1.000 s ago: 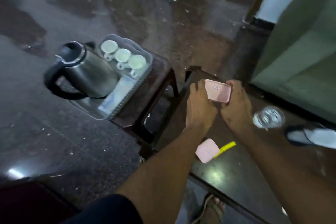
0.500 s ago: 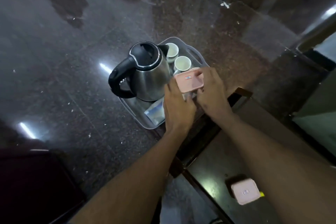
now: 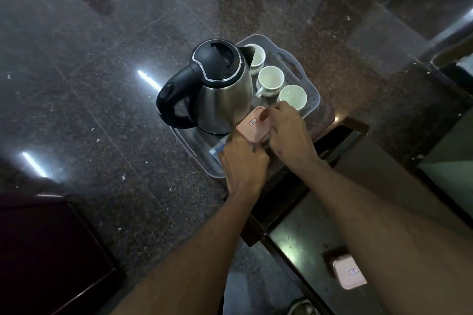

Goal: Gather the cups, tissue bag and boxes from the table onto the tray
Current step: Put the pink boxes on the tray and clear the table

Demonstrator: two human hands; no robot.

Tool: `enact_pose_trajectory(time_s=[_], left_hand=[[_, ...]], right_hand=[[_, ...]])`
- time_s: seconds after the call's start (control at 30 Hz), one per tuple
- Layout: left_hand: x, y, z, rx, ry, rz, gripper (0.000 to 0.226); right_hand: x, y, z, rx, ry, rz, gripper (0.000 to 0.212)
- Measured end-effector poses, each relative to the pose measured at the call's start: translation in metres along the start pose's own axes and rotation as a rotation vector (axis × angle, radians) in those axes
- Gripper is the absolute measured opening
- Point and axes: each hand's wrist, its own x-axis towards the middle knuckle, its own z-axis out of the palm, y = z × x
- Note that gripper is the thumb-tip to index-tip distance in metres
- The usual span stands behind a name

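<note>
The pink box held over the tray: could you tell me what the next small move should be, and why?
Probably lower the pink box onto the tray and let go. Both the left hand and the right hand hold it just beside the kettle, above the tray's near end, and a second pink box remains on the dark table.

- Steel kettle (image 3: 222, 100) w/ black lid & handle, upright, centre of frame.
- Dark speckled stone floor (image 3: 102, 84), light streaks reflected at left.
- Dark wood furniture edge (image 3: 46, 250), lower left.
- Small dark wood stool (image 3: 330, 120) right of centre.
</note>
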Motion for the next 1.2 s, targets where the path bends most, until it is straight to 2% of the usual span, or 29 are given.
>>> enact_pose_trajectory(time_s=[0.17, 0.3, 0.43, 0.53, 0.67, 0.97, 1.13, 1.2], left_hand=[[0.002, -0.005, 0.003, 0.038, -0.014, -0.014, 0.026], [0.002, -0.003, 0.003, 0.061, -0.03, 0.0, 0.024], [-0.004, -0.001, 0.006, 0.138, 0.086, 0.036, 0.032], [-0.032, 0.003, 0.022, 0.116, 0.177, 0.17, 0.039], [-0.065, 0.005, 0.051, 0.101, 0.08, 0.289, 0.035], [-0.177, 0.003, 0.154, 0.265, -0.255, 0.377, 0.039], [-0.23, -0.017, 0.192, 0.346, -0.348, 0.421, 0.04], [-0.251, -0.026, 0.206, 0.376, -0.401, 0.472, 0.04]], right_hand=[[-0.003, 0.0, 0.007, -0.061, -0.017, 0.003, 0.025], [-0.008, -0.001, 0.01, -0.127, -0.011, -0.014, 0.033], [-0.024, 0.007, 0.003, -0.089, 0.035, -0.028, 0.04], [-0.058, 0.041, -0.011, -0.093, 0.114, 0.085, 0.05], [-0.116, 0.088, -0.026, -0.099, 0.09, 0.206, 0.055], [-0.307, 0.201, -0.039, -0.114, 0.039, 0.607, 0.064], [-0.389, 0.235, -0.022, -0.145, 0.047, 0.709, 0.048], [-0.412, 0.245, -0.016, -0.111, 0.067, 0.751, 0.05]])
